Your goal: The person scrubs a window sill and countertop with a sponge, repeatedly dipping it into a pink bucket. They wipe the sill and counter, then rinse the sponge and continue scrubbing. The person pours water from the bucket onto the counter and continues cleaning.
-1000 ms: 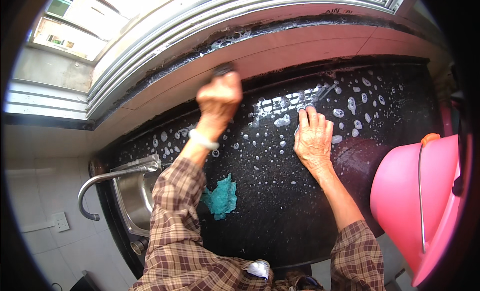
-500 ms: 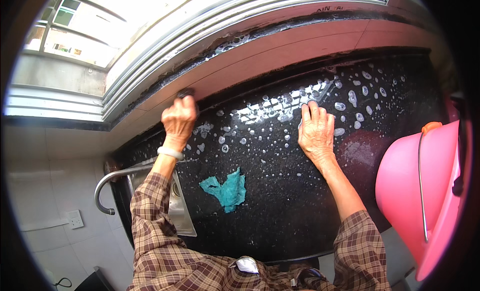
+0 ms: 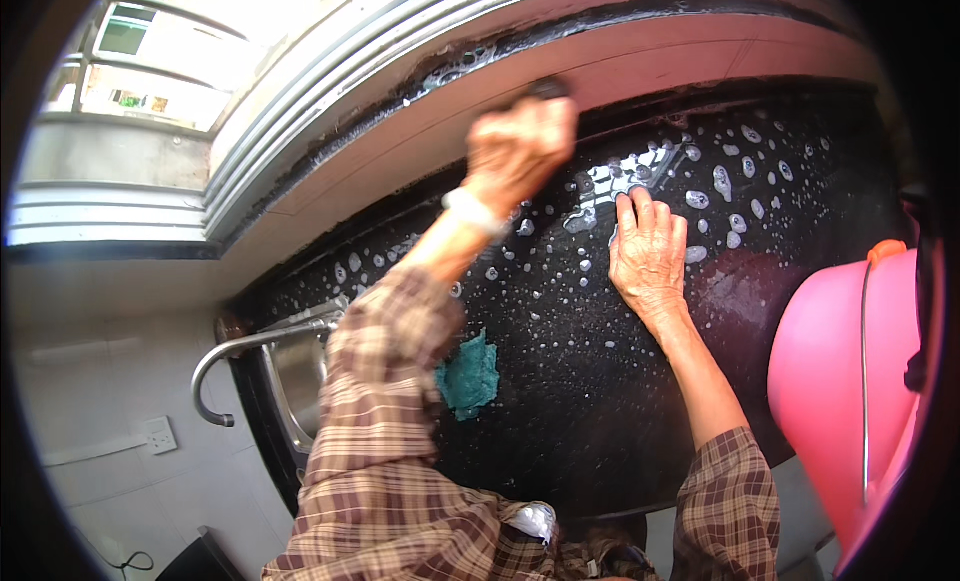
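Observation:
My left hand (image 3: 522, 146), blurred by motion, is closed around a small dark rounded pad (image 3: 548, 88). It presses the pad against the tiled wall strip (image 3: 640, 76) below the window sill. My exact finger grip is smeared. My right hand (image 3: 650, 246) lies flat on the wet black countertop (image 3: 570, 441), fingers stretched forward and holding nothing that I can see. Soapy bubbles (image 3: 722, 181) and a shiny puddle surround its fingertips. A crumpled teal cloth (image 3: 468, 379) rests on the counter, partly behind my left sleeve.
At the left a steel sink (image 3: 300, 376) is set into the counter, with a curved faucet (image 3: 215, 366) over it. A pink bucket (image 3: 825, 371) with a wire handle stands at the right. The window's metal track (image 3: 330, 91) runs along the back left.
My left hand has swept to the right along the wall with the dark pad. My right hand stays nearly in place on the counter. My left sleeve now covers part of the cloth.

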Demonstrator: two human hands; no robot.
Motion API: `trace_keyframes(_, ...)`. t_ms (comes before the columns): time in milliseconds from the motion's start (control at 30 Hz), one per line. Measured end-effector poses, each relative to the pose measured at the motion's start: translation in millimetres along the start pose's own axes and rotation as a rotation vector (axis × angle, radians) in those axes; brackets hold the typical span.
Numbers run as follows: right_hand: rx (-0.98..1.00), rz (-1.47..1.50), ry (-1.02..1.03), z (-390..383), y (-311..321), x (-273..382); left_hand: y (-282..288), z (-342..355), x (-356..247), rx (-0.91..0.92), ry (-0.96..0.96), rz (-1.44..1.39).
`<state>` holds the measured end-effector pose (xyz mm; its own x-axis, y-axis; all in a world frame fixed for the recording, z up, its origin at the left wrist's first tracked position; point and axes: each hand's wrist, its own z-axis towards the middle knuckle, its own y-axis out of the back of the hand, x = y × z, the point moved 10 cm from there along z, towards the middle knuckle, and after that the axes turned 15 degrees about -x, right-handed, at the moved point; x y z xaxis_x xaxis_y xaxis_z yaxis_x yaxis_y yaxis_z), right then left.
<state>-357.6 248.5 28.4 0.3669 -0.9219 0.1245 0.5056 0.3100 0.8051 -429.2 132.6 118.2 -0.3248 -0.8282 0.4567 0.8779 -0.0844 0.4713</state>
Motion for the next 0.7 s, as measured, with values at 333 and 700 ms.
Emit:
trace_keyframes(333, 0.045, 0.001, -0.026, -2, -3, -2, 47, -46, 70, 0.043, -0.02, 0.213)
trace_keyframes(700, 0.057, 0.033, -0.055, -1, -2, -2, 41, -37, 59, 0.092, -0.017, 0.168)
